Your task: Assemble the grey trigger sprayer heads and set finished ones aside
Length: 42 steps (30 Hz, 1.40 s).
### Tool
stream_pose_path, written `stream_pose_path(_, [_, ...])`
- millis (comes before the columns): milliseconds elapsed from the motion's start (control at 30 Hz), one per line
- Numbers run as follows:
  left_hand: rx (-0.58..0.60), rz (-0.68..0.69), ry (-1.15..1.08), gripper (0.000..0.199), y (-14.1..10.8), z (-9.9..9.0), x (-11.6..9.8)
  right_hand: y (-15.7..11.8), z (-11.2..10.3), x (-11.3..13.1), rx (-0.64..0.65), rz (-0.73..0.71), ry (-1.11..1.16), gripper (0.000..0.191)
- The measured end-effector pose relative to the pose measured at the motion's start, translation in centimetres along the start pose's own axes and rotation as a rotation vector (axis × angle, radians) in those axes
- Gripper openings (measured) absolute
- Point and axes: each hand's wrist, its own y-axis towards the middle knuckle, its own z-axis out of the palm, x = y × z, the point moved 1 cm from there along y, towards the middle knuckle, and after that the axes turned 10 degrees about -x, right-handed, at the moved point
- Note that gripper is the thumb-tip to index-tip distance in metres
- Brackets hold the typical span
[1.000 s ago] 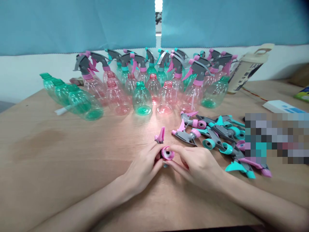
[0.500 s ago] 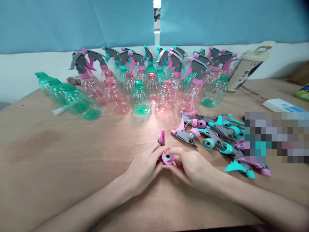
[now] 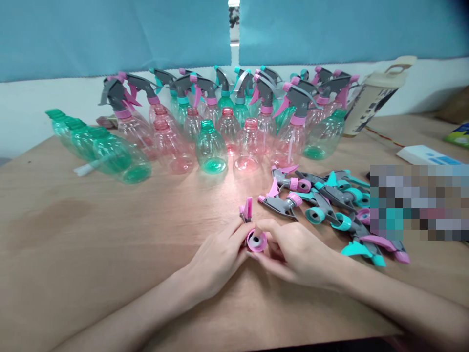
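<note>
Between my hands, above the near part of the table, is a grey and pink trigger spray head (image 3: 257, 241), its pink collar facing me and its pink trigger sticking up beyond the fingers. My left hand (image 3: 222, 255) is closed round its body, which is mostly hidden. The fingers of my right hand (image 3: 293, 247) are closed at the collar's right side, the index fingertip on its upper rim. Just beyond to the right lies a loose grey and pink spray head (image 3: 281, 204), part of a pile of pink and turquoise ones.
Clear pink and green bottles stand in rows at the back, several with spray heads fitted; an open green bottle (image 3: 211, 149) is among them. Thin white tubes (image 3: 86, 168) lie left. A cream tumbler (image 3: 377, 98) and a white box (image 3: 427, 155) stand right. A blurred patch covers the right edge.
The view has shifted slightly. My right index finger has moved onto the collar's upper rim; both hands stay in nearly the same place on the spray head.
</note>
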Motion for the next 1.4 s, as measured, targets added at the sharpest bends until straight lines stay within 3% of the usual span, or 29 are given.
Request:
stream_pose_path(400, [0.008, 0.010, 0.041, 0.012, -0.27, 0.23, 0.17, 0.39, 0.51, 0.15, -0.049, -0.072, -0.077, 0.015])
stream_pose_path(600, [0.030, 0.013, 0.047, 0.011, -0.03, 0.21, -0.01, 0.18, 0.33, -0.09, -0.060, -0.065, -0.005, 0.014])
stream_pose_path(833, [0.019, 0.024, 0.079, 0.016, -0.13, 0.37, 0.06, 0.59, -0.12, 0.42, 0.085, -0.049, -0.166, 0.017])
stream_pose_path(967, [0.021, 0.044, 0.073, 0.023, -0.10, 0.38, 0.12, 0.71, -0.28, 0.41, 0.083, -0.096, -0.229, 0.020])
stream_pose_path(1400, [0.024, 0.073, 0.134, 0.015, -0.05, 0.61, -0.02, 0.74, -0.35, 0.10, 0.129, 0.029, -0.104, 0.017])
